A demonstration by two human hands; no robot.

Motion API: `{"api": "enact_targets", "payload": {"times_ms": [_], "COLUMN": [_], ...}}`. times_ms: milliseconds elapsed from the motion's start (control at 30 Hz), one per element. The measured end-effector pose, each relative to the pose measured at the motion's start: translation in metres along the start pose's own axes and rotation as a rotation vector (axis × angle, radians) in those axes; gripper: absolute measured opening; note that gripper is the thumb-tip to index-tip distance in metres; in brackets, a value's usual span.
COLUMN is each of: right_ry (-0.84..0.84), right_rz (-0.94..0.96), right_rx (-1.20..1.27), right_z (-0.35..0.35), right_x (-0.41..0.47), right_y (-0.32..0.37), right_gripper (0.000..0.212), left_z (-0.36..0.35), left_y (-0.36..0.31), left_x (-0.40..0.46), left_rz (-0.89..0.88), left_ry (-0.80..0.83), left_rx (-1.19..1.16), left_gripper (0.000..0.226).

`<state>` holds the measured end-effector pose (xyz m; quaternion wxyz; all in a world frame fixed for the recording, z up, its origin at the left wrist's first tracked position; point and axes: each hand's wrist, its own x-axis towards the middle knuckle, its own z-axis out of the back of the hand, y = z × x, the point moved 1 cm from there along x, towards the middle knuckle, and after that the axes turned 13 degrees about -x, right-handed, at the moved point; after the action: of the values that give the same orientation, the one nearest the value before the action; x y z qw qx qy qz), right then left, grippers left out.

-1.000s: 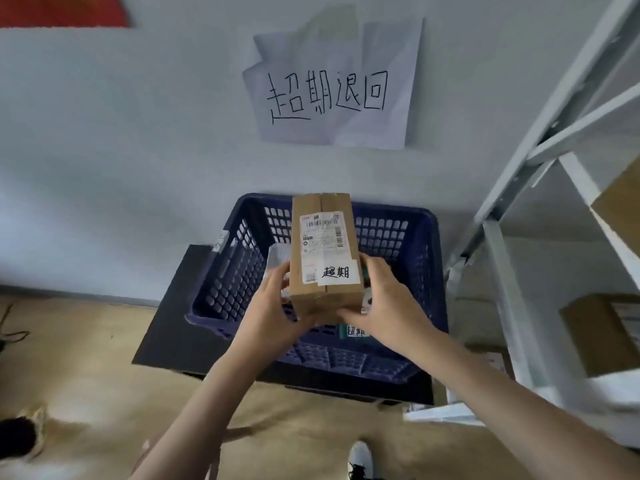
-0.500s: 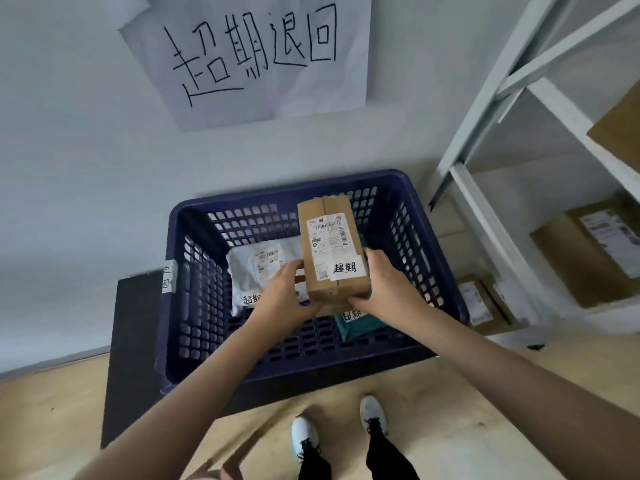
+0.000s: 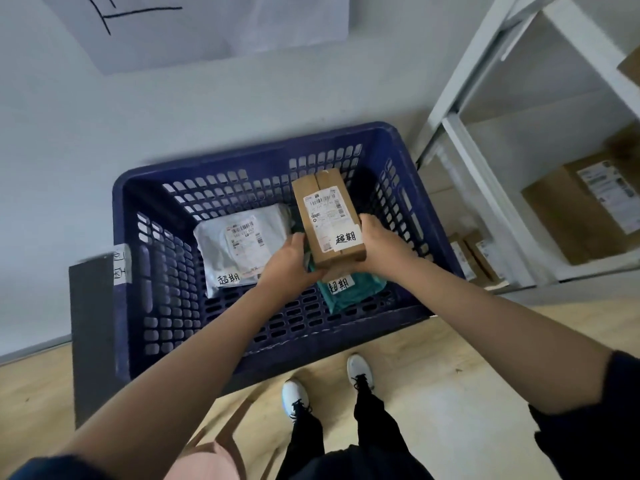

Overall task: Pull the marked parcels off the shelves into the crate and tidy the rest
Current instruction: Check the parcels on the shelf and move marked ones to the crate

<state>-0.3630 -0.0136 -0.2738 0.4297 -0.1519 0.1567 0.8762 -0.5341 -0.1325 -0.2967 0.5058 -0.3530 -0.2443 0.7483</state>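
Observation:
I hold a brown cardboard parcel (image 3: pixel 325 216) with a shipping label and a handwritten white sticker, inside the dark blue slotted crate (image 3: pixel 138 258). My left hand (image 3: pixel 289 263) grips its left lower edge and my right hand (image 3: pixel 379 242) grips its right side. The parcel hovers above a teal mailer (image 3: pixel 353 291) with a handwritten sticker on the crate floor. A grey-white plastic mailer (image 3: pixel 239 247), also marked by hand, lies flat to the left of it.
The crate sits on a dark low stand (image 3: pixel 91 327) against the white wall. A white metal shelf rack (image 3: pixel 485 209) stands to the right, with a large cardboard box (image 3: pixel 581 213) and smaller boxes (image 3: pixel 476 259) low down. A handwritten paper sign (image 3: pixel 214 26) hangs above.
The view has tilted down and closer over the crate. Both hands have carried the brown parcel lower, from above the rim down inside the crate above the teal mailer.

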Motion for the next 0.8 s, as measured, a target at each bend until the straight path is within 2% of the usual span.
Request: {"api": "enact_targets", "payload": {"times_ms": [200,500,600,800], "right_ry": [0.056,0.046,-0.018,-0.242], "right_rz": [-0.018,0.004,0.038,0.153], "right_rx": [-0.049,-0.035,-0.065,-0.224], "right_z": [-0.006,0.002,0.016,0.051], "right_x": [0.008,-0.004,-0.023,-0.069], "right_y": [-0.008,-0.005,-0.007,-0.009], "right_gripper": [0.067,0.095,0.098,0.083], "left_z": [-0.010,-0.002,0.014,0.056], "left_y": [0.009,0.009,-0.003,-0.039], "left_x": [0.006,-0.001,-0.014,-0.058], "left_rz": [0.020,0.013,-0.002,0.007], "left_ry": [0.050,0.088,0.050,-0.116], "left_rx": [0.142,0.068,0.097,0.113], "left_gripper": [0.067,0.060,0.063,0.057]}}
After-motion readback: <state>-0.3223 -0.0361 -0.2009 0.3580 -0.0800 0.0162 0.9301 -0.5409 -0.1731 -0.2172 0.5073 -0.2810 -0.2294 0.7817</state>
